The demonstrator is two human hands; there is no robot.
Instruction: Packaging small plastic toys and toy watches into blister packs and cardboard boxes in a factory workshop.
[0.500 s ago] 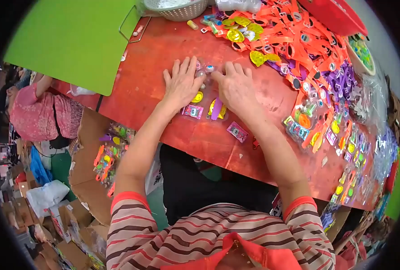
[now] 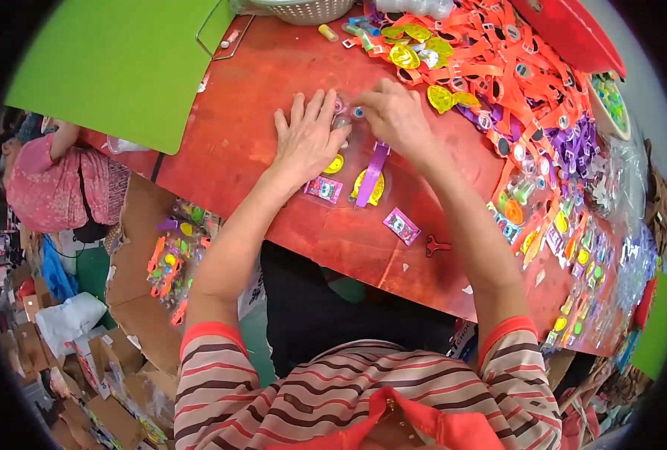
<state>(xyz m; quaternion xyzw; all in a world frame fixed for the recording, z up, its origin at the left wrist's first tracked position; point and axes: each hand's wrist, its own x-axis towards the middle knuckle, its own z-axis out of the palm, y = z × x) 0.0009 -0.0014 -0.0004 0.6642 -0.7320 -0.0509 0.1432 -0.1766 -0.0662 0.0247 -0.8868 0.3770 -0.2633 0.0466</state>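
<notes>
My left hand (image 2: 309,139) lies open on the red table, its fingers spread beside small round eyeball toys (image 2: 358,112) in clear plastic. Just right of them my right hand (image 2: 397,116) is raised a little, fingers curled together; whatever they may pinch is hidden. A purple strap (image 2: 374,176) lies over a yellow toy piece (image 2: 375,187), below my right hand. By my left wrist are a yellow disc (image 2: 334,163) and a small pink packet (image 2: 323,190), seemingly in the same clear plastic. Another pink packet (image 2: 402,226) lies loose, nearer me.
A heap of orange and purple toy watches (image 2: 513,67) fills the far right. Filled clear packs (image 2: 581,255) line the right edge. A green board (image 2: 108,67) covers the far left; a cardboard box (image 2: 142,255) of packs stands below. A red key-shaped piece (image 2: 437,245) lies near my right forearm.
My right hand has lifted and drawn slightly away, its fingers curling. More of the purple strap shows, lying straighter. My left hand stays flat in place. The view has shifted slightly.
</notes>
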